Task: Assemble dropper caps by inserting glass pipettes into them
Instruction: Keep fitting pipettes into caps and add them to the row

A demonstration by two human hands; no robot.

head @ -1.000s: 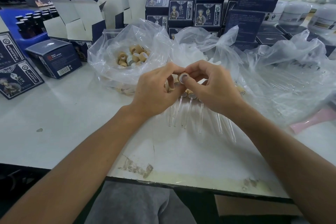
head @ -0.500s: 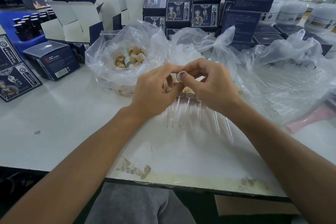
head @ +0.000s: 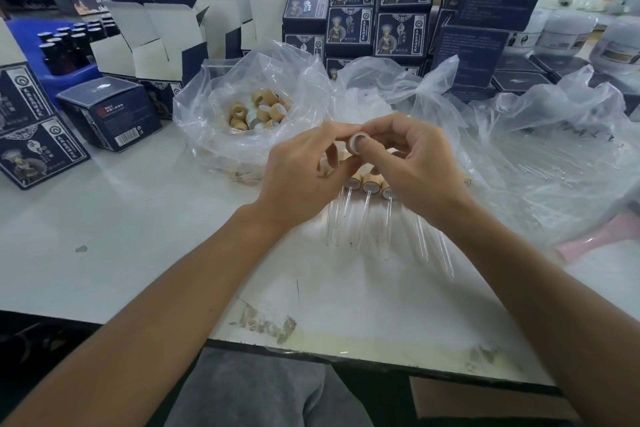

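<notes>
Head view: both hands, left hand [head: 304, 170] and right hand [head: 412, 163], pinch one dropper cap [head: 356, 143] (pipette unseen). Next I'd judge: a pipette needs seating.

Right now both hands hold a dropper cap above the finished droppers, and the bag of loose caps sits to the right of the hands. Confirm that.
One detail is wrong. The bag of loose caps sits to the left of the hands, not the right, as the head view shows. The rest stands: the left hand and right hand both hold a dropper cap above the finished droppers on the table.
</notes>
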